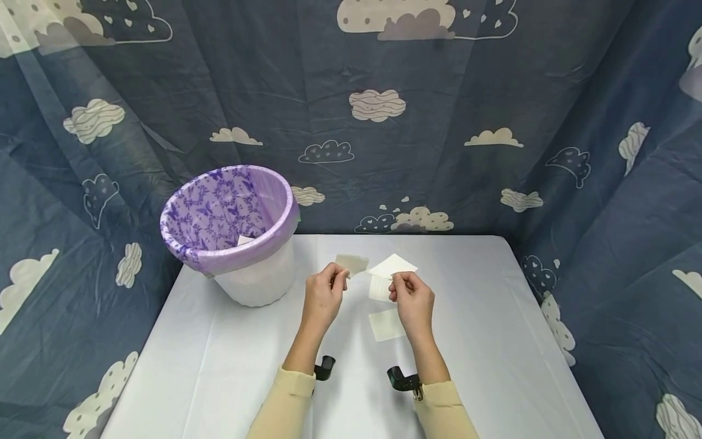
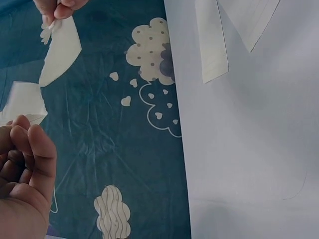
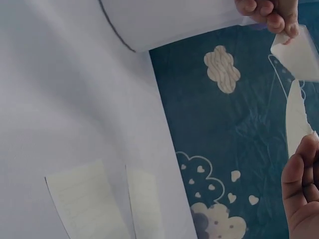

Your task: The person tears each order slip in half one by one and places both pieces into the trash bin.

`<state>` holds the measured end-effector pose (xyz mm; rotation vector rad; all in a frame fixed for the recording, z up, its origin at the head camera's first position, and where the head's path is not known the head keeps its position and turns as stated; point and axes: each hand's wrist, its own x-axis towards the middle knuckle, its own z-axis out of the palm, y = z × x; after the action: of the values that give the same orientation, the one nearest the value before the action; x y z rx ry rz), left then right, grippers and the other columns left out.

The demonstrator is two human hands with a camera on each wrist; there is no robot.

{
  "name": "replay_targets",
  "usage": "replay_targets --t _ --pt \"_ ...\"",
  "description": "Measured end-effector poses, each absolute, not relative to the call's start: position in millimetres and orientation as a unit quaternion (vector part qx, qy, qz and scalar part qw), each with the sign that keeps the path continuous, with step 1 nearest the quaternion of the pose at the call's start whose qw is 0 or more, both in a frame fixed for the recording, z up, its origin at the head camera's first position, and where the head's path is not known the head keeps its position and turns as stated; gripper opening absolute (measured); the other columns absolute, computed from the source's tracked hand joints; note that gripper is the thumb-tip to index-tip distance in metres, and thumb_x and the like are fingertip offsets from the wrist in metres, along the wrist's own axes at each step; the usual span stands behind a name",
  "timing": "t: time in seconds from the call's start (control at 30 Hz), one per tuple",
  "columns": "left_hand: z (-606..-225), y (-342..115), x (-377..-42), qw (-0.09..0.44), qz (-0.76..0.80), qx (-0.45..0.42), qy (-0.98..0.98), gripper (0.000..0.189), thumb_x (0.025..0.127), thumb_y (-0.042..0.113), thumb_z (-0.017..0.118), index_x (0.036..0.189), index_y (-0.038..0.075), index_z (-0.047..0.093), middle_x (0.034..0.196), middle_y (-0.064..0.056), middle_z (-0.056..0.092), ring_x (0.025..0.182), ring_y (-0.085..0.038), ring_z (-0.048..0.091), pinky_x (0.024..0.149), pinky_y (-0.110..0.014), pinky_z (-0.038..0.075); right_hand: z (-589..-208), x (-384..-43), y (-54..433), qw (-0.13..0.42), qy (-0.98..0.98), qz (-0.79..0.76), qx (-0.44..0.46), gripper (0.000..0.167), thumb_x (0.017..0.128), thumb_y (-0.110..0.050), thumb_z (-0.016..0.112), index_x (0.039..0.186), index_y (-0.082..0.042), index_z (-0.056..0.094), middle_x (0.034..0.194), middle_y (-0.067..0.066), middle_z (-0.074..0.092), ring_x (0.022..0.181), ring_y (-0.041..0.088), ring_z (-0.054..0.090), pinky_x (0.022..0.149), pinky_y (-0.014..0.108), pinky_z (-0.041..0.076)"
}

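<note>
My left hand (image 1: 322, 299) pinches a small piece of pale paper (image 1: 353, 263) between thumb and fingers. Another piece of the pale paper (image 1: 393, 264) is pinched in my right hand (image 1: 415, 303). Ragged, torn edges show on both pieces in the wrist views, and the two meet or nearly meet at one tip. Under and beside the right hand, two pale paper squares (image 1: 387, 325) lie on the white table (image 1: 351, 378); faint lines show on one in the right wrist view.
At the left back of the table stands a white bin (image 1: 260, 277) lined with a purple patterned bag (image 1: 214, 210). A bit of white paper (image 1: 244, 240) shows inside it. A dark blue cloud-print curtain (image 1: 307, 79) hangs behind and at both sides.
</note>
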<state>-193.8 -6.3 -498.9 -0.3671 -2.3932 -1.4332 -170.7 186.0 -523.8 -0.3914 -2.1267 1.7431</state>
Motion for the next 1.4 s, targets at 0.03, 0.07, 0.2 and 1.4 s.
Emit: replay_targets --t 0.03,0.07,0.2,1.4 --pt "-498.8 -6.5 -193.6 0.164 -0.504 -0.128 -0.839 0.020 0.103 0.014 0.069 0.085 0.005 0.069 0.066 -0.004 0.067 0.056 -0.007 0.050 0.052 -0.020 0.040 -524.4 -170.3 186.3 0.186 -0.756 0.613 -0.137 0.016 0.104 -0.009 0.064 0.101 0.003 0.074 0.078 0.007 0.069 0.060 0.003 0.062 0.060 0.015 0.054" --pt "-498.8 -6.7 -193.5 0.163 -0.505 -0.127 -0.838 0.020 0.103 0.014 0.069 0.086 0.004 0.069 0.066 -0.004 0.067 0.056 -0.007 0.051 0.052 -0.019 0.041 -525.2 -170.1 186.7 0.191 -0.758 0.609 -0.135 0.016 0.105 -0.009 0.064 0.101 0.003 0.074 0.079 0.009 0.070 0.061 0.003 0.062 0.060 0.015 0.054" --pt "-498.6 -8.2 -193.5 0.162 -0.516 -0.124 -0.832 0.017 0.104 0.012 0.068 0.089 0.003 0.071 0.067 -0.005 0.068 0.053 -0.004 0.053 0.050 -0.019 0.045 -529.3 -169.8 189.6 0.208 -0.766 0.593 -0.136 0.016 0.106 -0.011 0.063 0.101 0.001 0.073 0.082 0.012 0.071 0.063 0.002 0.062 0.060 0.014 0.052" --pt "-481.2 -15.1 -197.0 0.216 -0.563 -0.144 -0.785 0.013 0.099 0.000 0.070 0.109 0.000 0.078 0.089 -0.014 0.080 0.069 -0.023 0.075 0.067 -0.025 0.062 -504.4 -186.8 156.1 0.272 -0.731 0.619 -0.093 0.018 0.103 0.000 0.060 0.105 -0.003 0.078 0.088 0.019 0.075 0.070 0.002 0.064 0.069 0.013 0.056"
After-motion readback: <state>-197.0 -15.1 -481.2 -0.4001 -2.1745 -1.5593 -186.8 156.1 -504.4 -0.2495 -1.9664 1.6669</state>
